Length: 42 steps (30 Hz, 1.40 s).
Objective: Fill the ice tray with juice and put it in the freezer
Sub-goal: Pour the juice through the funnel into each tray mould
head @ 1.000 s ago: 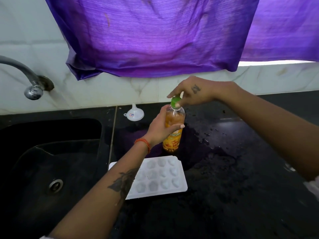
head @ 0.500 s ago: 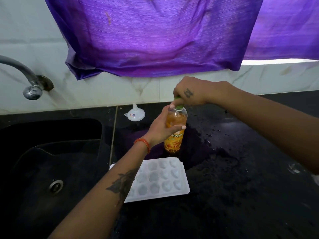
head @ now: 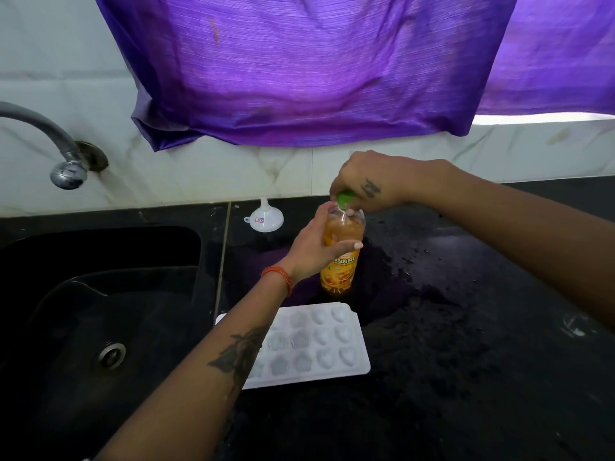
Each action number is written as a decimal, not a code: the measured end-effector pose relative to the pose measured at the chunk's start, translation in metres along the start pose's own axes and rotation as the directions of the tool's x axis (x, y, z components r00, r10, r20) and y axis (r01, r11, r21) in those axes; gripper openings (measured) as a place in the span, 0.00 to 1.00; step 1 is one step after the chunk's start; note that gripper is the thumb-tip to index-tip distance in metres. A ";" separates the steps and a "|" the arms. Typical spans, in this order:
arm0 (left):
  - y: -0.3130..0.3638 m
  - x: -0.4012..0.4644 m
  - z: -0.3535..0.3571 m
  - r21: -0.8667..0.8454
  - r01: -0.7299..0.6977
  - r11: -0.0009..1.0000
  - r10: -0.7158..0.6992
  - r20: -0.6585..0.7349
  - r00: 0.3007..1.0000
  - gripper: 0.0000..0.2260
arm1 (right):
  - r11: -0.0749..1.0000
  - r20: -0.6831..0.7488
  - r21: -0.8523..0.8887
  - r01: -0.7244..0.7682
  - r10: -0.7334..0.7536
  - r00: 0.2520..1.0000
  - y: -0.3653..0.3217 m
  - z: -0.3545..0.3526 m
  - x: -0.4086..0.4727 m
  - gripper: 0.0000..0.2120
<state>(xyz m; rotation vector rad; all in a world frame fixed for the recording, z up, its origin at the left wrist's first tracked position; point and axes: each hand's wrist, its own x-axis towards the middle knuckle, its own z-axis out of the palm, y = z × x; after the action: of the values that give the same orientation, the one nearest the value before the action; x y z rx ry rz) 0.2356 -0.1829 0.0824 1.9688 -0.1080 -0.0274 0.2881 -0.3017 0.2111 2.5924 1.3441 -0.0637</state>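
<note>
Head view: juice bottle (head: 338, 264) stood upright on table (head: 466, 327).
Left hand (head: 312, 247): wrapped around bottle.
Right hand (head: 369, 181): clenched on green cap (head: 344, 197).
Ice tray (head: 319, 341): unfilled, just before bottle.

The left forearm covers the near-left cells of the tray (head: 319, 341), and the left hand (head: 312, 251) hides the left side of the bottle (head: 341, 257), whose smaller label print is too small to read. The right hand (head: 369, 181) wraps most of the green cap (head: 345, 197), so whether it is loosened cannot be told. The tap (head: 50, 141) runs off the left edge, the curtain (head: 316, 68) off the top and right, and the funnel (head: 264, 218) sticker is unreadable.
</note>
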 end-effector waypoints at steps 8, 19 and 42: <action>0.000 0.000 0.001 -0.004 -0.011 1.000 0.011 0.013 1.000 0.34 | 0.985 0.046 0.100 -0.139 0.135 0.990 0.006 -0.004 -0.004 0.28; -0.006 0.000 0.001 -0.078 0.011 0.997 -0.011 -0.010 1.000 0.38 | 0.930 -0.284 0.366 -0.018 0.130 0.950 0.018 -0.015 -0.027 0.16; -0.071 -0.002 -0.055 0.527 0.093 0.845 -0.053 -0.090 0.995 0.22 | 0.156 -0.092 0.988 0.013 0.511 0.855 -0.037 0.169 -0.036 0.53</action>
<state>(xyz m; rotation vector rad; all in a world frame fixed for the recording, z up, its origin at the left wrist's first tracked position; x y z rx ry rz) 0.2417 -0.1048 0.0387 2.5293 0.0116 0.0275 0.2479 -0.3457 0.0451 4.1879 1.0179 -0.5228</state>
